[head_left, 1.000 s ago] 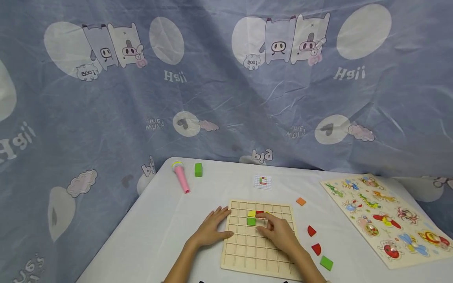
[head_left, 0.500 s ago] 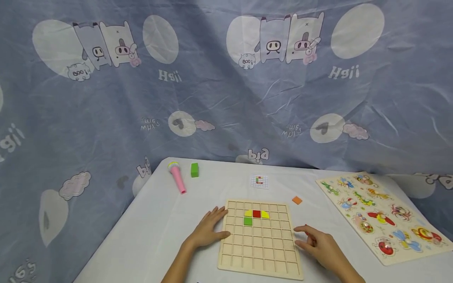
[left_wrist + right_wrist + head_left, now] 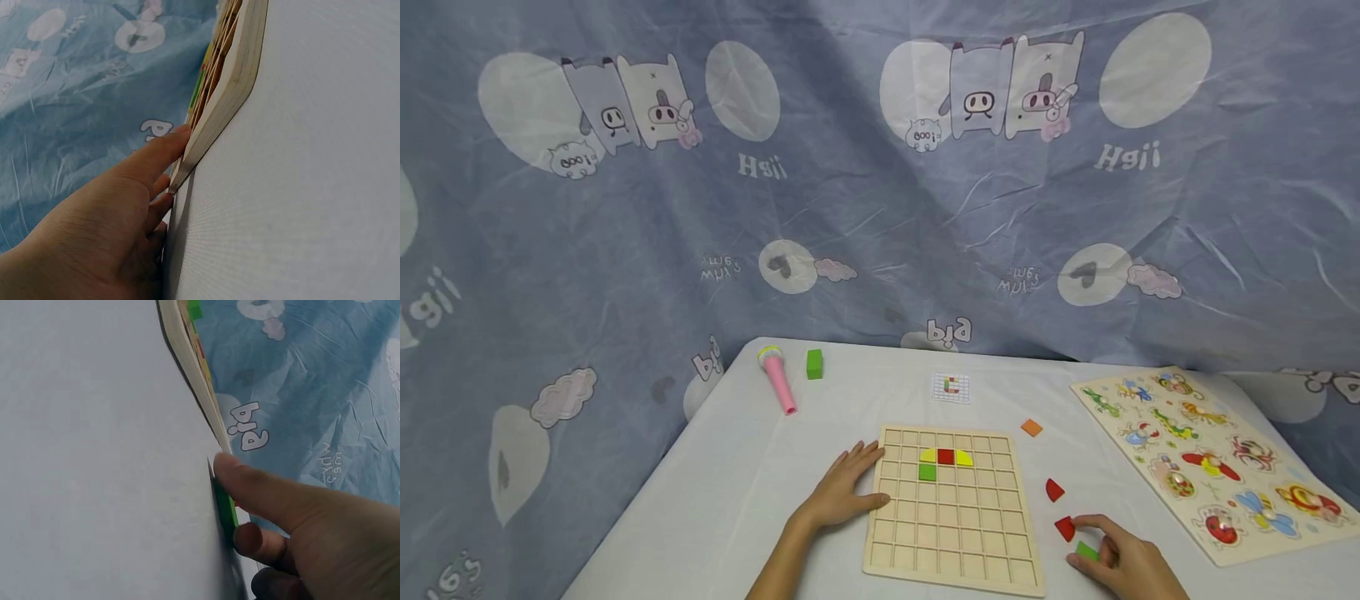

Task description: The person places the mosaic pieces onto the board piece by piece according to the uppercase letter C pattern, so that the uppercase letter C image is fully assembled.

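Note:
My left hand [image 3: 842,496] rests flat on the table at the left edge of a wooden grid board [image 3: 955,533], its fingers and thumb touching the rim. In the board's cells sit a red square [image 3: 945,457], a yellow quarter-round on either side of it, and a green square [image 3: 927,472] below the left one. Off the board's right side, my right hand [image 3: 1123,558] is over a flat green tile [image 3: 1087,551] on the table, thumb and fingers spread about it. Its index fingertip is beside a red quarter-round piece [image 3: 1065,528]. The thumb partly covers the green tile.
Another red quarter-round [image 3: 1054,490] and an orange square [image 3: 1032,427] lie right of the board. Behind it is a small printed pattern card [image 3: 951,388]. A pink toy microphone [image 3: 779,385] and green block [image 3: 815,364] lie back left; an insect puzzle board [image 3: 1217,467] lies right.
My right hand has left the grid board and moved right and toward me, to the green tile. The left hand has stayed at the board's edge.

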Motion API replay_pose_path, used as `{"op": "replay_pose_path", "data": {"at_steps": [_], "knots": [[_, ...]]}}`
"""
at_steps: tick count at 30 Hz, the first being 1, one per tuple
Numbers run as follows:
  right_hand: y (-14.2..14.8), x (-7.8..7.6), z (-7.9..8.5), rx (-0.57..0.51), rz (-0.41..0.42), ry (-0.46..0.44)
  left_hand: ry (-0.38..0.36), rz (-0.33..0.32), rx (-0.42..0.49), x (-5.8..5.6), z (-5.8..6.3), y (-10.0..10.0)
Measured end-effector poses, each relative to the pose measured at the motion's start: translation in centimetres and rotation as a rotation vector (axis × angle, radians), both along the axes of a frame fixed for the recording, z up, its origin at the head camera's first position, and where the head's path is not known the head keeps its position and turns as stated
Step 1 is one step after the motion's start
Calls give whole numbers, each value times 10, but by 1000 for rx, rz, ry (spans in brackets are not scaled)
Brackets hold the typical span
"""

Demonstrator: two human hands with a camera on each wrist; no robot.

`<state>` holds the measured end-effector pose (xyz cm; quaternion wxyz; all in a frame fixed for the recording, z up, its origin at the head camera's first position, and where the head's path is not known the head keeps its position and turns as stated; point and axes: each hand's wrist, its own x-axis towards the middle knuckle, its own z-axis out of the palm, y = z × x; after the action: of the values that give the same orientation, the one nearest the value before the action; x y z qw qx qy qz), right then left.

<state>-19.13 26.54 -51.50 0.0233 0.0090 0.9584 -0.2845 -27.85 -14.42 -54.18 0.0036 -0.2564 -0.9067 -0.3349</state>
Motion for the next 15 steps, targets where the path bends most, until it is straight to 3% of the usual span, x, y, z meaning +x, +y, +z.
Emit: {"op": "replay_pose_path", "data": {"at_steps": [15], "knots": [[9,7,-14,4,-73,-25,-12,8,-7,0,2,1]]}}
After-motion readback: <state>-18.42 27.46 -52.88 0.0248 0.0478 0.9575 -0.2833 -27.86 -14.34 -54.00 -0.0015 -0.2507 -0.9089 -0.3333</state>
